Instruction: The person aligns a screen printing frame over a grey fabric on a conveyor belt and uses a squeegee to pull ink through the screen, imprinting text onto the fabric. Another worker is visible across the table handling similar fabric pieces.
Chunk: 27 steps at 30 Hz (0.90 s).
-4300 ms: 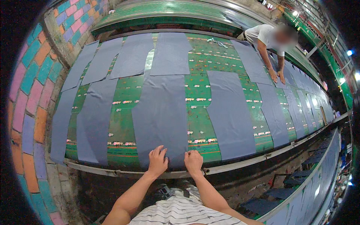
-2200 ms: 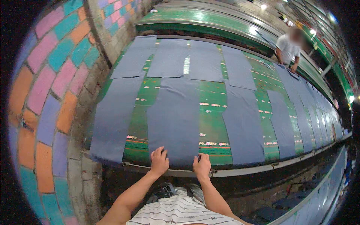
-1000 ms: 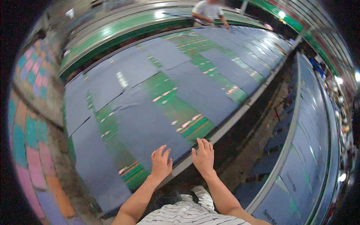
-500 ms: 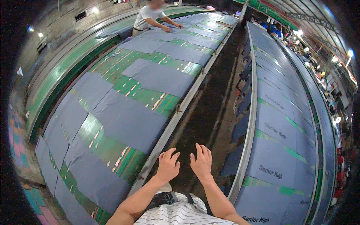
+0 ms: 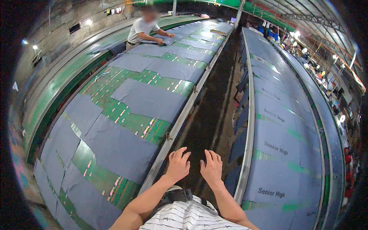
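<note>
My left hand [image 5: 178, 165] and my right hand [image 5: 211, 168] are raised in front of my body, above the dark aisle between two long tables. Both are open, fingers spread and slightly curled, with nothing in them. Nearest my left hand is the metal edge of the left table [image 5: 168, 141]; beyond it a grey-blue fabric panel [image 5: 122, 145] lies flat. To the right of my right hand, past the right table's metal rail [image 5: 248, 145], lie similar fabric panels [image 5: 285, 172] bearing dark print. Neither hand touches a table.
Across the left table a co-worker [image 5: 143, 31] in a white shirt leans over, handling a panel. The green surface [image 5: 155, 126] shows between panels. Fabric edges hang from the right table's aisle side. A long green table [image 5: 57, 92] stands farther left; an aisle [image 5: 207, 119] runs ahead.
My view has moved forward along the aisle, so the panels sit lower in the picture. My hands stay raised and open. The co-worker's hands have shifted and now lift a fabric edge.
</note>
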Motion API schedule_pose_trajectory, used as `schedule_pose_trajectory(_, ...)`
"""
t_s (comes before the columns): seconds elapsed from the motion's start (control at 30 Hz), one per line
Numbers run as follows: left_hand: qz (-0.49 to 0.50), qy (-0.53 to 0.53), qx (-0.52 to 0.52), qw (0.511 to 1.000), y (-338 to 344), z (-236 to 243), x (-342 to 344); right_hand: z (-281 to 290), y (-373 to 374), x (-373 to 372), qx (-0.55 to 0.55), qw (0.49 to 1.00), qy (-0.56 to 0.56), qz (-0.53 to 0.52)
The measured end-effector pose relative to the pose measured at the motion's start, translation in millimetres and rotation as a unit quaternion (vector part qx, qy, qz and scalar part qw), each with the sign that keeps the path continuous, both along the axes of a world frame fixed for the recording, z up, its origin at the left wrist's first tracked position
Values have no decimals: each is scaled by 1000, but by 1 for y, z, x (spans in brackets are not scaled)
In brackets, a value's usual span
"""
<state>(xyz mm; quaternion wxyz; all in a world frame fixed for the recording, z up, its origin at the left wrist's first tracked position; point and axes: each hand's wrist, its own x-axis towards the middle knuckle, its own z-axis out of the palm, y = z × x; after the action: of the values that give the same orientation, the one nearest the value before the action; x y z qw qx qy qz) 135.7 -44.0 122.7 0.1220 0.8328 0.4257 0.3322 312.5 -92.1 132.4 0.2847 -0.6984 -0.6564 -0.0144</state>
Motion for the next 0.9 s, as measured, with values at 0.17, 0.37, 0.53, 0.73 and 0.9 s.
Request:
schedule_pose_trajectory(0.17,50,-4,23,998,2,15,-9,18,14,1,-39,997,-56,35)
schedule_pose_trajectory(0.37,138,28,-12,990,-73,5,-69,8,-17,-54,-73,987,-87,113)
schedule_pose_trajectory(0.53,211,34,-70,974,-173,-15,-129,-15,-64,-121,-109,975,-53,187)
schedule_pose_trajectory(0.73,303,46,-78,949,-268,-13,-202,-28,-121,-210,-117,937,-69,322)
schedule_pose_trajectory(0.9,394,43,-70,915,-348,-8,-254,-38,-162,-295,-69,900,-75,423)
